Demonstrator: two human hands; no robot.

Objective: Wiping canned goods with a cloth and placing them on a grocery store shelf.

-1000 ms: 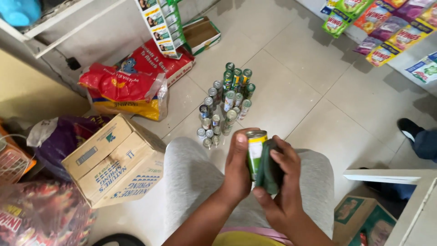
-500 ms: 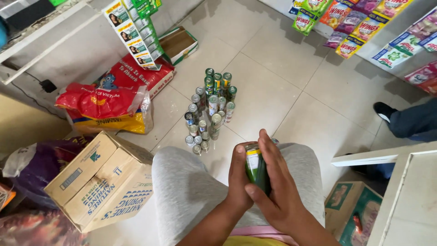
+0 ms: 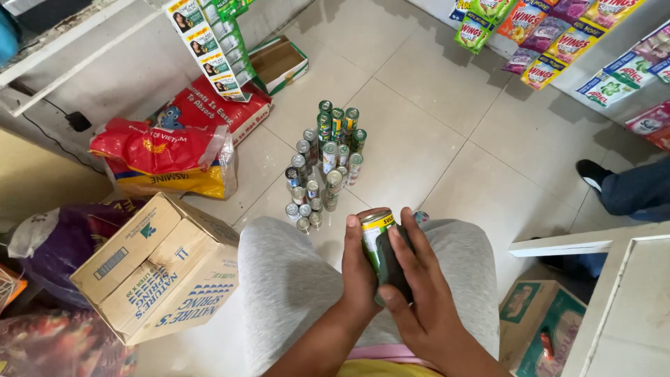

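Observation:
My left hand grips a green and yellow tin can upright above my lap. My right hand presses a dark cloth or pad against the can's side. Both hands are over my grey trousers. On the tiled floor just beyond my knees stand several similar small cans grouped in rows, some stacked.
A cardboard box sits at my left knee, with rice sacks behind it. A smaller green box lies at right by a white counter. Another person's leg and shoe are at far right. Sachet strips hang above.
The view has shifted slightly. My right hand has slid down and around the can's side with the dark cloth; the left hand keeps its hold.

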